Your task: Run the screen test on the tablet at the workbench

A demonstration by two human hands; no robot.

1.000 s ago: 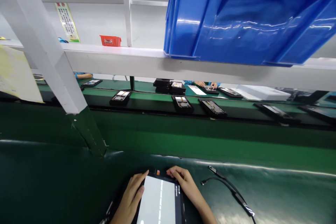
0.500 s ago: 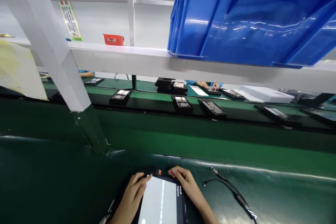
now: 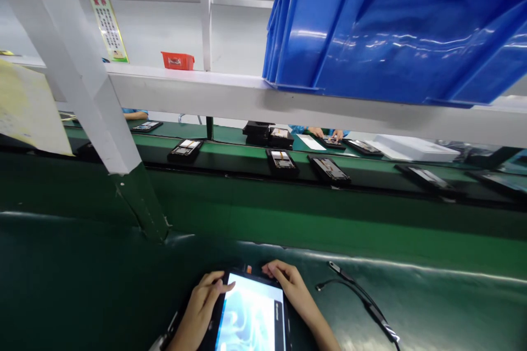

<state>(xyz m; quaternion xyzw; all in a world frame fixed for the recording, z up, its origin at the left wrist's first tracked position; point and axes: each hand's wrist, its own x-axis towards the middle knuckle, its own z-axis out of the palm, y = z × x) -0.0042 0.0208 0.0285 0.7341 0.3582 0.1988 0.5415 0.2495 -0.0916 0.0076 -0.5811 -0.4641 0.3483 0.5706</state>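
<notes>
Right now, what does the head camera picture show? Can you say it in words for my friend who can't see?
A person's left hand and right hand hold the top corners of a lit tablet lying on a dark green bench. A black cable lies to its right. Beyond, opened devices sit on a green conveyor under stacked blue bins.

Dark green bench mat (image 3: 82, 285): lit tablet (image 3: 251, 318) lying near edge, black cable (image 3: 362, 299) just right.

Nothing can be read: the print on the hanging sign (image 3: 106, 21) and the tablet (image 3: 252, 315) screen is too blurred
</notes>
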